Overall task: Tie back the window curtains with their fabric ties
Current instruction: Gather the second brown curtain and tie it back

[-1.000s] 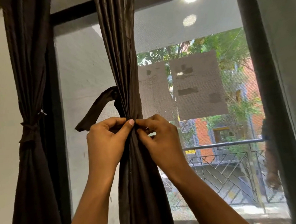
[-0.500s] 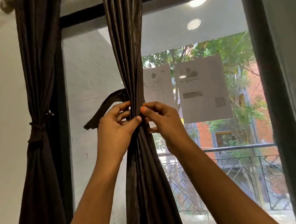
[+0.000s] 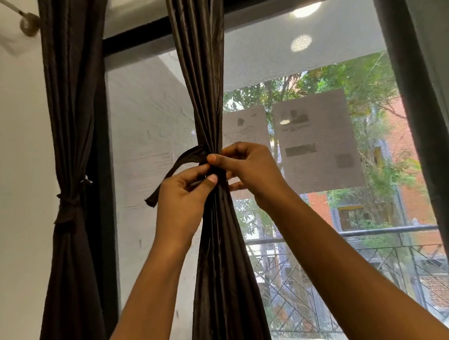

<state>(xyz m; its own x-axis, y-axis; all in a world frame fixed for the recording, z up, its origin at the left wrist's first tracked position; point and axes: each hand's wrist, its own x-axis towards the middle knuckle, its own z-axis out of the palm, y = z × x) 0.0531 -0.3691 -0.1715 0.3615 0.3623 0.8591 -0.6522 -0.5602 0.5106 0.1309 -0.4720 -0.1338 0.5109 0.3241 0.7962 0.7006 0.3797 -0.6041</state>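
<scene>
At the window (image 3: pixel 149 137), left hand (image 3: pixel 186 200) and right hand (image 3: pixel 249 168) have risen to pinch the fabric tie (image 3: pixel 177 168). Knotting seems underway.

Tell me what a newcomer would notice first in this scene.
Dead centre, the left hand and right hand pinch the fabric tie at the gathered waist of the middle curtain, its loose end dangling to the left. At far left, the left curtain is already cinched by its own tie.
</scene>
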